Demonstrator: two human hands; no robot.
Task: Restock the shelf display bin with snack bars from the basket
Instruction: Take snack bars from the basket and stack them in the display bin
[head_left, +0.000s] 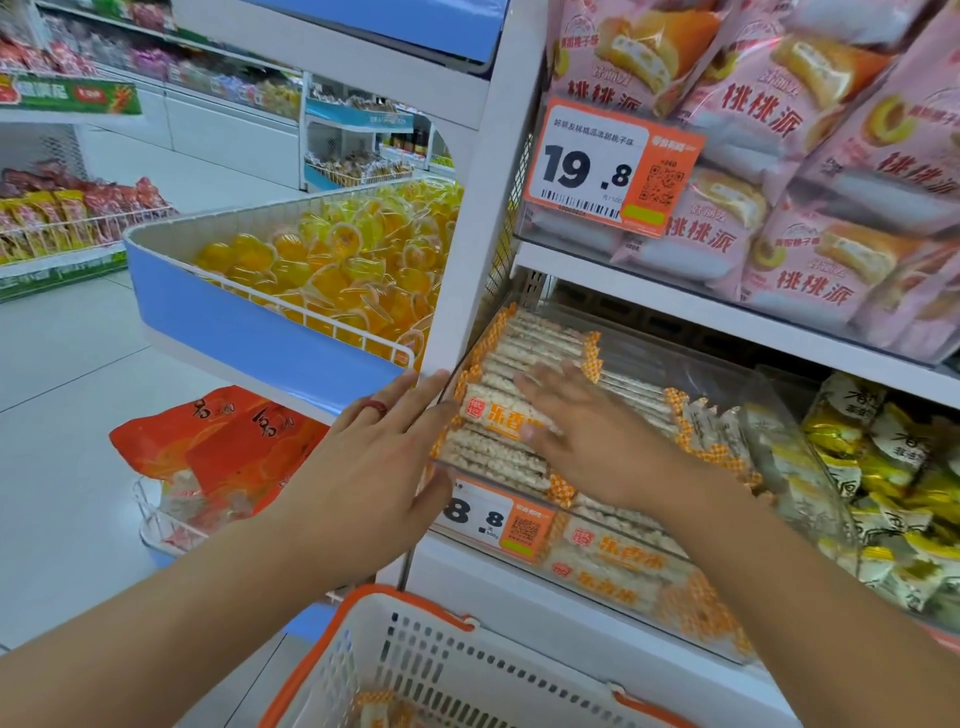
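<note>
A clear plastic display bin (727, 384) sits on the white shelf, and it is the thing to look from. Inside it lie long white snack bars with orange checked ends (524, 358), stacked flat in rows at its left end. The right hand (587, 431) lies flat on top of these bars with its fingers straight and spread, holding nothing. The left hand (374, 457) is just outside the bin's left front corner, fingers straight and together, fingertips touching the clear wall. It wears a red ring (375, 409) and holds nothing too.

On the bin's front hangs a white and orange price tag (493, 514). Below the bin is a white plastic basket with orange handles (441, 660), and a few more bars show blurry at its bottom. To the right of the bin are yellow and white snack packs (883, 483). Above it, pink cake bags (810, 171) fill the next shelf. To the left of the bin is a blue tray of orange jelly cups (332, 270).
</note>
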